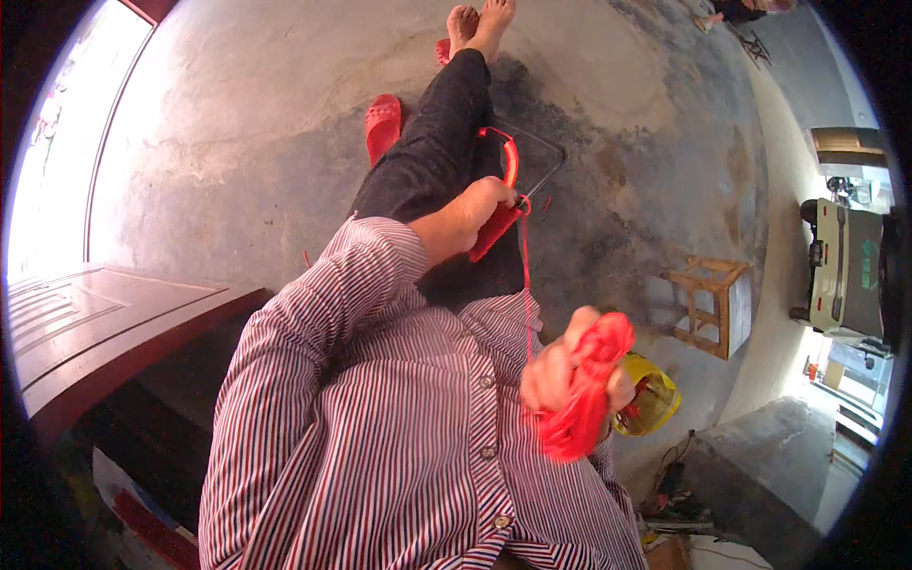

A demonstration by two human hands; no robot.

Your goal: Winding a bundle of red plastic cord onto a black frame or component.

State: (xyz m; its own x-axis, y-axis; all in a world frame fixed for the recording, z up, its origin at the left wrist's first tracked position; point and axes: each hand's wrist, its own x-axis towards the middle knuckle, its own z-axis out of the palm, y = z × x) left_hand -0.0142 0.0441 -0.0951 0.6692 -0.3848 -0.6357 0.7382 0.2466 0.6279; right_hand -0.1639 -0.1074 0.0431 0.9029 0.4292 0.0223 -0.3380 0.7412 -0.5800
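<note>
My left hand is closed on a bent dark wire frame, shaped like a clothes hanger, held over my lap. Tight red cord wrapping covers part of the wire, and a smooth red-orange curved piece rises beyond my fingers. From the wrapped part, a single red strand runs down to my right hand. That hand, slightly blurred and near my chest, grips a thick bundle of red cord. Some of its fingers are hidden behind the bundle.
A red slipper lies left of my outstretched legs on the concrete floor. To the right stand a wooden stool and a yellow transparent container. A brown panelled piece of furniture is at left. Another person shows far right.
</note>
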